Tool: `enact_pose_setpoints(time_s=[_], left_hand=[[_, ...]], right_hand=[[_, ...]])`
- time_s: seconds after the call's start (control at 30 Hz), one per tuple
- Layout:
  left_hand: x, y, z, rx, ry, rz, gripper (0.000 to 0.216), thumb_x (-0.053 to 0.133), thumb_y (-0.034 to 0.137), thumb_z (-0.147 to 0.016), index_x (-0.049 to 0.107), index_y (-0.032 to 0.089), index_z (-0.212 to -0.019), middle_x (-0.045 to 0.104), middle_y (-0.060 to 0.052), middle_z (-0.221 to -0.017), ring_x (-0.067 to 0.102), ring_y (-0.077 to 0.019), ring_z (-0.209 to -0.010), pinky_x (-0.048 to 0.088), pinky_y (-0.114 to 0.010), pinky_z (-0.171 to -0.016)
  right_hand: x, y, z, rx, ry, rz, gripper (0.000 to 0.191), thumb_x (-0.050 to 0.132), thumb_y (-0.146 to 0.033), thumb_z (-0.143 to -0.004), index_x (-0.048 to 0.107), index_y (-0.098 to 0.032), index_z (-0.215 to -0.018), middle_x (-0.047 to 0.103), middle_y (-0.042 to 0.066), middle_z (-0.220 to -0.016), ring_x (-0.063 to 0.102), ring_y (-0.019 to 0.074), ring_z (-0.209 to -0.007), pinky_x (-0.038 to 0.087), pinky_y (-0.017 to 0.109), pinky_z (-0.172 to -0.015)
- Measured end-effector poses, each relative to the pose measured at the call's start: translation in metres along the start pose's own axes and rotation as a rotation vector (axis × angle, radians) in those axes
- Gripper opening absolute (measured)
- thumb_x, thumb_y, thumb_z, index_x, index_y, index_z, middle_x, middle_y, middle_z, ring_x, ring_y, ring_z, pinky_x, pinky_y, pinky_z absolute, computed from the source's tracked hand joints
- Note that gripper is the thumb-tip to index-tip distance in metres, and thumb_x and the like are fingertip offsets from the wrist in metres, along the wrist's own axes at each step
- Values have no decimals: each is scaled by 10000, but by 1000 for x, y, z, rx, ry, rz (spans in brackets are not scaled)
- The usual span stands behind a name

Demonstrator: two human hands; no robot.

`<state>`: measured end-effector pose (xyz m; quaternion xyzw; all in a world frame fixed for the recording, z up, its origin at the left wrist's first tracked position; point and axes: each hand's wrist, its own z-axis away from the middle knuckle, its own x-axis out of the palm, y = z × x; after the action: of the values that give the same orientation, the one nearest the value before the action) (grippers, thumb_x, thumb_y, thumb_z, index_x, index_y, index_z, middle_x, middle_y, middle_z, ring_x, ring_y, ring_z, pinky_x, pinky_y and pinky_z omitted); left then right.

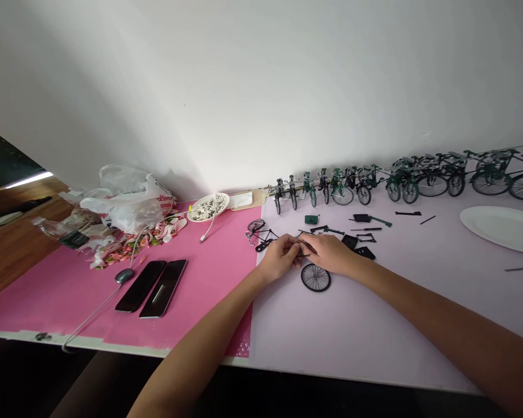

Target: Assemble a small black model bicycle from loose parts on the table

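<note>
My left hand (280, 256) and my right hand (328, 252) meet over the pale sheet, fingertips pinched together. Between them is the rear end of a partly built model bicycle (268, 237), mostly covered by the fingers. Its black frame, handlebar and one wheel (256, 224) stick out past my left hand. A loose spoked wheel (316, 277) lies flat just below my right hand. Around my right hand are small dark plastic parts, among them black flat pieces (365, 253) and a green block (311, 219).
Several finished model bicycles (342, 194) line the wall, and a white plate (503, 226) lies at right. On the pink surface are two phones (163, 288), a cable with a grey plug (124, 276), plastic bags (131, 200), scattered scraps (126, 247) and a dish of white bits (208, 207).
</note>
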<state>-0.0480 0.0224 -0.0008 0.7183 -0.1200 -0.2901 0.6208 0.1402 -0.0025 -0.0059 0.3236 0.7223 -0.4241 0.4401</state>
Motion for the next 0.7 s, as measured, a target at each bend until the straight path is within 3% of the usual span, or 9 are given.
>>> enact_pose_setpoints(time_s=[0.3,0.7], left_hand=[[0,-1,-1,7,0,-24,162,542,307,-980,525,169,-898,651,4,-703,651,-113,-552,522,-231,-572],[-1,-3,-1,9,-4,-4,199,569,351,-973,530,169,-901,648,10,-707,645,-110,-548,527,-233,-575]], right_hand=[[-3,-3,0,16,-18,-10,92,490,-217,-944,581,-229,-940,648,16,-720,572,180,-620,297,271,-583],[-5,-4,1,10,-25,-14,81,493,-203,-937,571,-224,-929,637,6,-720,549,166,-611,297,263,-583]])
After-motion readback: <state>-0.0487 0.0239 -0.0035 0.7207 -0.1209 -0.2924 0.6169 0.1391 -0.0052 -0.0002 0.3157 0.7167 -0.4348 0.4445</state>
